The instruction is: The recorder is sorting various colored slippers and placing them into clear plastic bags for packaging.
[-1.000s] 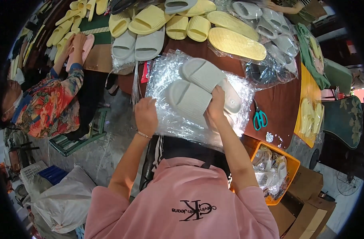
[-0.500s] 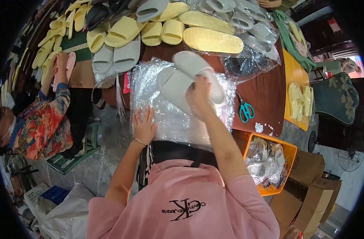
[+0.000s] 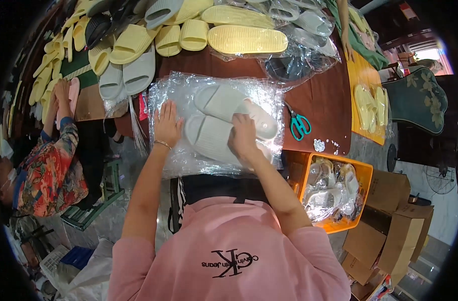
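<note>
A pair of pale grey slide slippers [image 3: 212, 136] lies side by side on a stack of clear plastic bags [image 3: 164, 95], toes to the left. My right hand [image 3: 243, 139] is on the pair, its fingers curled over the inner edges where the two slippers meet. Its fingertips are partly hidden. Flat on the left part of the bags rests my left hand [image 3: 167, 123], fingers stretched out and holding nothing. Teal-handled scissors [image 3: 299, 125] lie on the brown tabletop, to the right of the bags.
Yellow slippers [image 3: 247, 39], grey slippers [image 3: 139, 70] and bagged pairs line the table's far side. An orange crate [image 3: 365, 198] of bagged slippers stands at right, by cardboard boxes [image 3: 384, 220]. One person [image 3: 53, 165] works at left; another's hand [image 3: 348, 47] is at upper right.
My right hand has lowered the grey slippers, which were tilted and blurred, onto the bags, where they now lie level. My left hand has slid up the bags. Another person's arm has come down at upper right.
</note>
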Demonstrator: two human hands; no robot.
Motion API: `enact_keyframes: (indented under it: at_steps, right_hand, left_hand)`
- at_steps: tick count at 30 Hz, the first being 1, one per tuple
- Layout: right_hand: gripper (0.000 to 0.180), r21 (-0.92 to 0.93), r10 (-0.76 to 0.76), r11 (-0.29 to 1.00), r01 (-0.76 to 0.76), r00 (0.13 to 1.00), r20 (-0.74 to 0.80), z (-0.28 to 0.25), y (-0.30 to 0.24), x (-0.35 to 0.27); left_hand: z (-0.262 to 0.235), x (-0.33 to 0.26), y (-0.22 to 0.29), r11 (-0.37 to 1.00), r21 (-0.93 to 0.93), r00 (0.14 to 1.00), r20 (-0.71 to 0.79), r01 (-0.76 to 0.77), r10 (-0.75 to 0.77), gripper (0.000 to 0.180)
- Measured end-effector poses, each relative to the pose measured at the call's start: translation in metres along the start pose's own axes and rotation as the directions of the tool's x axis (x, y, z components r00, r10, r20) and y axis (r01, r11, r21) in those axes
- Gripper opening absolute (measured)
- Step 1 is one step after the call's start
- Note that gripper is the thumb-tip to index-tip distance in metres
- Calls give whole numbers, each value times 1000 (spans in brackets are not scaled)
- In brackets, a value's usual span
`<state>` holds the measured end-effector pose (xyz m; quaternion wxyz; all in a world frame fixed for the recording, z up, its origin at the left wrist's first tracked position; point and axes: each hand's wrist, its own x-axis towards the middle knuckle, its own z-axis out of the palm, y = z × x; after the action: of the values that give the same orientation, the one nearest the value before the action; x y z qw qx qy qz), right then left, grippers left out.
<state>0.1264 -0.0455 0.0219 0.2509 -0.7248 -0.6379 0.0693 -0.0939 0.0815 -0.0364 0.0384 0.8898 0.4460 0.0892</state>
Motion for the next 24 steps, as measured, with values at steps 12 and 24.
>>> enact_keyframes:
  at_steps: [12,24]
  right_hand:
    - [7,91,241,969,-229,959,-148,-86,102,-6]
    - [9,-62,142,986,-155,974,-177,-51,123,-22]
  left_hand:
    - [-10,15,18,990,109,993,57,92,-99,58]
    - [-23,68,157,967,-239,993,50,-91,105,55]
